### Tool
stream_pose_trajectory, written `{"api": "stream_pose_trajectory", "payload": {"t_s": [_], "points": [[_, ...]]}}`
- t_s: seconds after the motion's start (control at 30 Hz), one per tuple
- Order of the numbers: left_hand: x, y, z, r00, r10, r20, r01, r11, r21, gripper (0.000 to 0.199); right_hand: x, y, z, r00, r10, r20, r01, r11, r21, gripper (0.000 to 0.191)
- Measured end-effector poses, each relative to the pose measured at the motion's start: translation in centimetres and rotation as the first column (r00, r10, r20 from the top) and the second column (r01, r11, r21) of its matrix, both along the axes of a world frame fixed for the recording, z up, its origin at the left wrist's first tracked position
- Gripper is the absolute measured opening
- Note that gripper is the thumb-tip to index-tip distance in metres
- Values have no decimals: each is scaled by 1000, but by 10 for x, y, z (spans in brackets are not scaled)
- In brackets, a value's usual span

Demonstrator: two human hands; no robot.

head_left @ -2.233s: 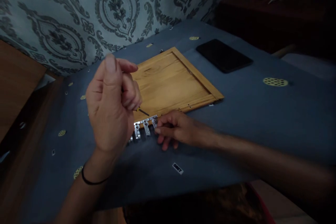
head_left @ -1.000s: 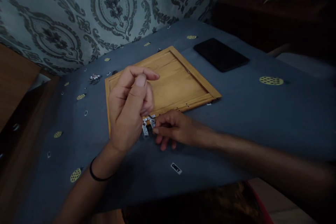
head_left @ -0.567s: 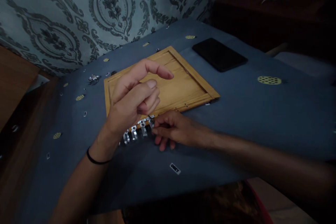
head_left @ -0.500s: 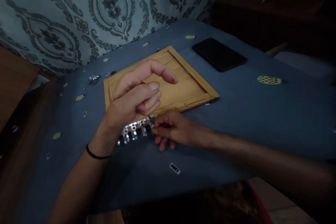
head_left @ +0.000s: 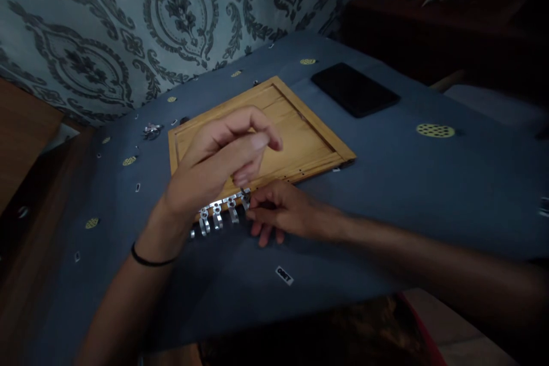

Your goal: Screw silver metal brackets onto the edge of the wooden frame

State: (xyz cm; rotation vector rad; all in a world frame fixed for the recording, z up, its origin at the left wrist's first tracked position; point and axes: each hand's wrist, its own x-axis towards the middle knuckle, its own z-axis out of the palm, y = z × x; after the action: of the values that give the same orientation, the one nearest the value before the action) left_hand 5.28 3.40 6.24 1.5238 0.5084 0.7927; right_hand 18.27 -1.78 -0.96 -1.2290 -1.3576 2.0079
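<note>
A framed wooden board [head_left: 295, 131] lies on the blue cloth. Along its near edge runs a row of silver metal hooks [head_left: 218, 214], partly covered by my left hand. My right hand [head_left: 278, 211] pinches the rightmost hook [head_left: 245, 199] with thumb and index finger, its other fingers curled underneath. Above the board and the hooks is my left hand [head_left: 227, 151], thumb pressed near the bent index finger and the other fingers curled in. A thin dark bit shows beneath it by the rightmost hook; what the fingers hold is hidden. A few small dark holes dot the board's near edge.
A black tablet-like slab [head_left: 354, 90] lies behind and right of the board. Left of the board is a small pile of shiny metal pieces [head_left: 151, 130]. The patterned cloth [head_left: 429, 194] covers the table, whose near edge runs along the bottom. A patterned wall stands behind.
My left hand's index finger has curled inward from a more stretched pose, and its thumb has shifted right. My right hand stays at the rightmost hook. The view has shifted slightly.
</note>
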Motion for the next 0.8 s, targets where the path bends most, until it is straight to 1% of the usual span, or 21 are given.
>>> {"api": "stream_pose_trajectory", "payload": {"t_s": [0.07,0.13,0.17,0.23,0.33,0.53,0.63,0.8], "points": [[3,-7,-1,976,194,101,-198,980,27,22,0,0,-1,1000,-8,-13,8,1000,-12,24],[5,-13,2,920,331,210,-339,941,6,23,1,0,-2,1000,-12,-17,12,1000,-22,24],[5,-16,4,894,376,245,-386,923,-8,23,1,0,-2,1000,-10,-18,10,1000,-24,24],[4,-21,8,864,426,268,-437,899,-23,21,2,0,-1,1000,-6,-21,6,1000,-24,24],[3,-27,10,861,440,253,-452,892,-11,22,2,1,2,1000,-5,-11,5,1000,-27,25],[4,-26,-1,880,378,286,-416,906,82,23,1,1,3,1000,-5,-3,5,1000,-29,27],[4,-25,-4,886,377,269,-412,907,85,24,1,1,0,1000,6,-15,-6,1000,-14,27],[7,-27,-4,890,379,254,-408,910,74,24,2,0,-3,999,-1,-42,1,1000,-3,24]]}}
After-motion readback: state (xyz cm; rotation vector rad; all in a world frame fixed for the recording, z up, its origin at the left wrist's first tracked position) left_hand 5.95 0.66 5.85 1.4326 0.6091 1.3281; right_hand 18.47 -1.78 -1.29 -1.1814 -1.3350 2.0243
